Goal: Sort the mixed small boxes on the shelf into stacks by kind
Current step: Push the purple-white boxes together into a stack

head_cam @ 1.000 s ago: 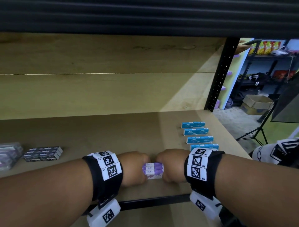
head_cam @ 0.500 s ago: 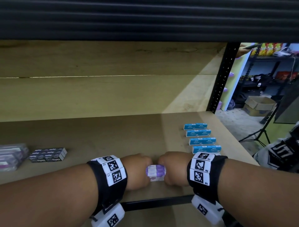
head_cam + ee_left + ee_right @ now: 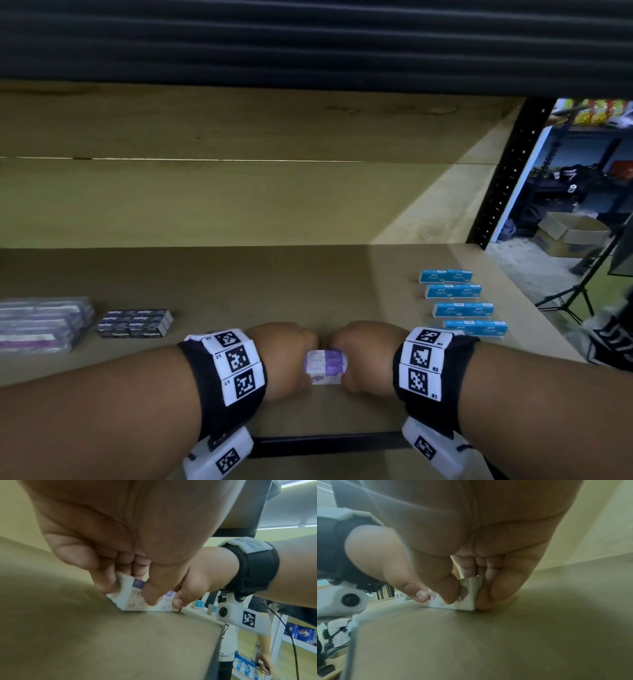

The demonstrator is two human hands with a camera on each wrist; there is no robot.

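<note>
A small group of purple-and-white boxes (image 3: 325,367) sits near the front of the shelf board (image 3: 274,284), squeezed between both hands. My left hand (image 3: 287,356) grips its left end, thumb on the near face and fingers curled behind, as the left wrist view shows on the purple-and-white boxes (image 3: 135,597). My right hand (image 3: 363,356) grips the right end the same way; the right wrist view shows the white end of the boxes (image 3: 467,599) resting on the board. Several blue boxes (image 3: 460,301) lie in a row at the right. Dark boxes (image 3: 135,323) lie at the left.
A pack of purple-and-clear boxes (image 3: 41,323) lies at the far left of the shelf. A black upright post (image 3: 510,174) stands at the right back corner. The black front rail (image 3: 325,442) runs below my wrists. Beyond the shelf are a tripod (image 3: 575,291) and a cardboard box (image 3: 568,233).
Both hands keep hold of the purple-and-white boxes in the same spot near the shelf front; only my head has shifted slightly.
</note>
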